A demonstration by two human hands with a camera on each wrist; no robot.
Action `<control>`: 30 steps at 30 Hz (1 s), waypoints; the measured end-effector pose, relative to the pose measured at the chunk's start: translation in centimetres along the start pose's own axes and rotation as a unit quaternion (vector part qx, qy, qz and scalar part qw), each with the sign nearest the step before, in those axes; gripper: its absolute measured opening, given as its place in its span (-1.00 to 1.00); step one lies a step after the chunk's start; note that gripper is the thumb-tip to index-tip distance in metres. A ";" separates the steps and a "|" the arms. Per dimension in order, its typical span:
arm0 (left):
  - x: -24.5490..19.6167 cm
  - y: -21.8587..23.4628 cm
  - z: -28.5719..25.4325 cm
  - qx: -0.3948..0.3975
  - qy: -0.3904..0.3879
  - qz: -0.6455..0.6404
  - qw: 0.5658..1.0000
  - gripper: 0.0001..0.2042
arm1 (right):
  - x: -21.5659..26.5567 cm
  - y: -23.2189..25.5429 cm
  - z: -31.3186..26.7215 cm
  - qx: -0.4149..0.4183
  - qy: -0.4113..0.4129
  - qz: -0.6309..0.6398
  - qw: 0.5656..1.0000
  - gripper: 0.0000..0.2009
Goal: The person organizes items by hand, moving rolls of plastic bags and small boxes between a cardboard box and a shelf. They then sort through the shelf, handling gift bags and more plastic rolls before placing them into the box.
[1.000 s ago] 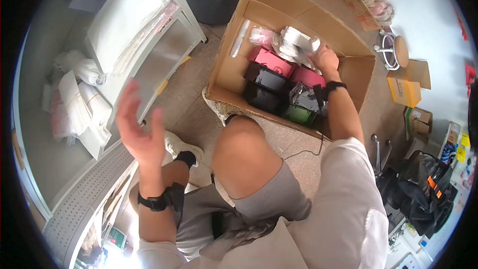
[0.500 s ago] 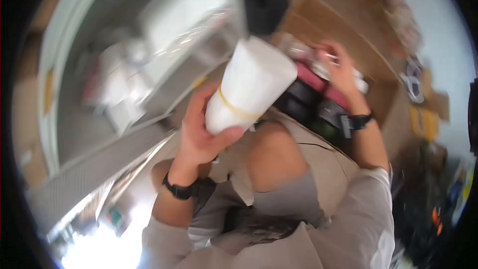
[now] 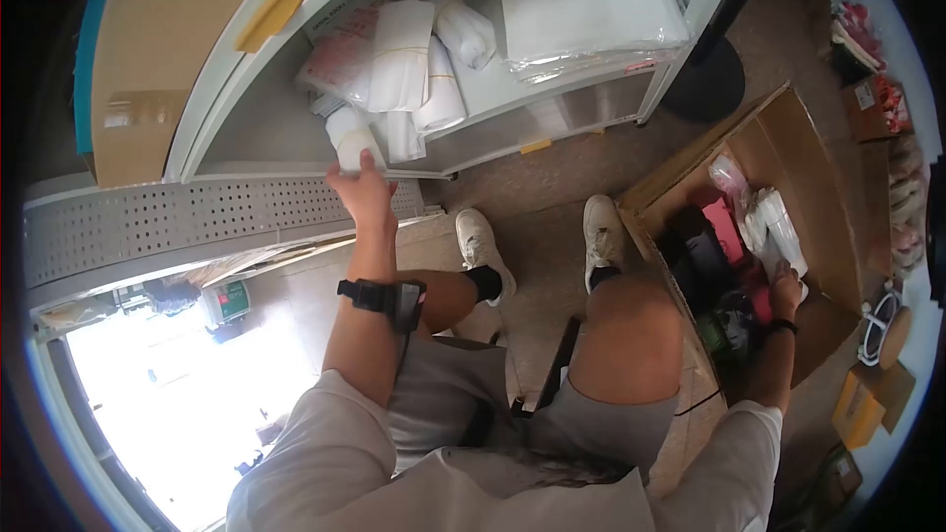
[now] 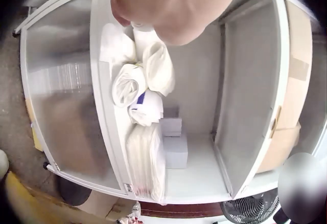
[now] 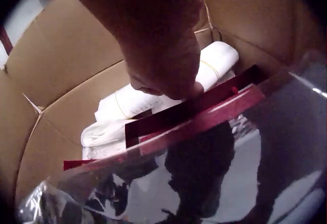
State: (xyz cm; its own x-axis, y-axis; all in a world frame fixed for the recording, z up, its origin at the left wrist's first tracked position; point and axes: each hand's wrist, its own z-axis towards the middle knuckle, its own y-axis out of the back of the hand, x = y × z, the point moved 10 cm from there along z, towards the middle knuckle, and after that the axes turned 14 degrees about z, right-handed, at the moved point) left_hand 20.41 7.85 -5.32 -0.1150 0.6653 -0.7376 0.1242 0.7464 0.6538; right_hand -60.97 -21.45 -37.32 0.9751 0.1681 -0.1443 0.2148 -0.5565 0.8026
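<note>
My left hand (image 3: 368, 205) grips the near end of a white plastic-looking roll (image 3: 350, 136) at the front edge of the cabinet shelf (image 3: 493, 113). In the left wrist view, the back of that hand (image 4: 179, 9) covers much of the roll. Other white rolls (image 4: 127, 85) lie beside it. Down in the cardboard box (image 3: 828, 177), my right hand (image 3: 785, 294) holds a white roll (image 3: 781, 227). The right wrist view shows this roll (image 5: 217, 63) banded with yellow rubber bands, its middle hidden by the curled hand (image 5: 163, 70). Red and black bags stand against it.
A stack of flat white bags (image 3: 591, 5) lies further along the shelf. Perforated metal panelling (image 3: 197, 217) runs below left. A round black stand base (image 3: 705, 84) is on the floor behind the box. A stool (image 3: 887, 325) and a yellow carton (image 3: 859, 412) stand at right.
My left hand, empty at first, then carrying a white roll before my body, has moved to the shelf with it. The right hand stays in the box. The head view has turned left.
</note>
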 end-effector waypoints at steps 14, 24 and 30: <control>0.8 0.1 3.2 0.049 -0.092 -0.137 0.985 -0.27 | -0.1 3.2 -6.2 -0.051 0.003 0.014 0.999 -0.60; -1.6 3.6 -7.7 0.200 -0.100 -0.138 0.965 -0.54 | -0.5 0.6 -5.2 -0.106 -0.050 0.041 0.992 -0.66; -3.2 1.6 -14.4 0.301 -0.080 -0.138 0.940 -0.60 | -4.6 1.3 -8.8 -0.192 -0.210 0.218 0.934 -0.71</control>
State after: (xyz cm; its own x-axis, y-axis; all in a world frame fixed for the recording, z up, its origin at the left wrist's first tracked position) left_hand 6.80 7.18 0.54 -0.0811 0.4008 -0.9126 0.6520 0.7138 0.2555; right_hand -65.64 -15.81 -30.53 0.9179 -0.3854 0.0943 -0.1641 -0.1523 0.9746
